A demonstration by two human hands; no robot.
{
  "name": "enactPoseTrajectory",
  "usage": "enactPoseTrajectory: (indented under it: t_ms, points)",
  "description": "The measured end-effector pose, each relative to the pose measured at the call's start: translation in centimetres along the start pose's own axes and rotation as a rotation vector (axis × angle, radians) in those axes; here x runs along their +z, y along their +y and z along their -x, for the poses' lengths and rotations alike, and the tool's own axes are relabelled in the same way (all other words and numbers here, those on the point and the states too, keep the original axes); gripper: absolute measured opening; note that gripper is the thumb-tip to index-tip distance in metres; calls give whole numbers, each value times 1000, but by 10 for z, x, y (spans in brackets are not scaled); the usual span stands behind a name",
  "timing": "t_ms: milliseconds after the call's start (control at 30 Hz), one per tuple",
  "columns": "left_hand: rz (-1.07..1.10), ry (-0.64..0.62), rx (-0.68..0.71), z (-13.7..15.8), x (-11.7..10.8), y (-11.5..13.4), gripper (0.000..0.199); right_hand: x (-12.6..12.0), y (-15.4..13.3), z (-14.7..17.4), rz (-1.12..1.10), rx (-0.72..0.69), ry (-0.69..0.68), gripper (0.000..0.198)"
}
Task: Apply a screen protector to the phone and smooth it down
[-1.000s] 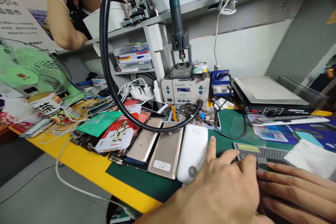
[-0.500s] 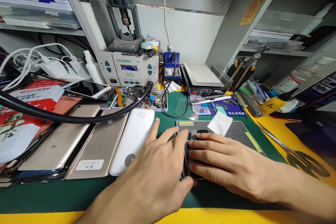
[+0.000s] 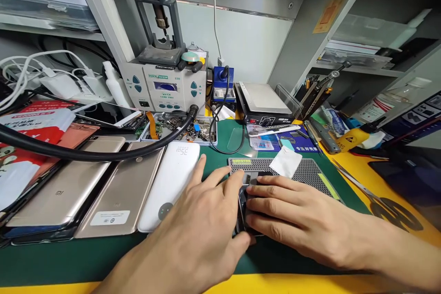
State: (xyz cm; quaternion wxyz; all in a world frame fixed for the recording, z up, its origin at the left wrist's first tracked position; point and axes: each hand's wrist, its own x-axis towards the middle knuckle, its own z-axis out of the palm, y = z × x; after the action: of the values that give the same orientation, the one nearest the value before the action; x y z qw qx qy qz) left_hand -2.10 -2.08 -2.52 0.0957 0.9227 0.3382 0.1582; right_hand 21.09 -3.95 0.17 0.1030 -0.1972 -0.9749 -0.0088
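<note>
**View swings over dark phone-like device (image 3: 243,200)**

Within the last second the view has swung right, moving the device from the lower right to the lower centre of the frame, by the left end of the perforated mat (image 3: 315,173). The pose over it has barely shifted, so the work appears to be at the same step. The right hand (image 3: 303,220) lies across the device, fingers straight, not closed round it. The left hand (image 3: 206,218) spreads along its left side; whether it grips, I cannot tell.
</note>
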Motion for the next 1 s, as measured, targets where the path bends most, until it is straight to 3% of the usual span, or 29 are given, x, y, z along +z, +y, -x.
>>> enactPoseTrajectory:
  t_ms: [133, 367, 567, 800, 1000]
  points:
    - [-12, 14, 2, -1, 0, 0, 63, -3, -2, 6, 62, 25, -18, 41]
    - [29, -12, -6, -2, -1, 1, 49, -1, -2, 0, 51, -2, 28, 42]
    - [-11, 10, 1, -2, 0, -1, 68, -3, -3, 7, 80, 41, -36, 43]
    - [-2, 22, 16, -2, 0, 0, 48, 1, -4, -4, 70, 20, 34, 44]
    - [-37, 22, 8, 0, -1, 0, 63, -5, -7, 5, 84, 67, -19, 44]
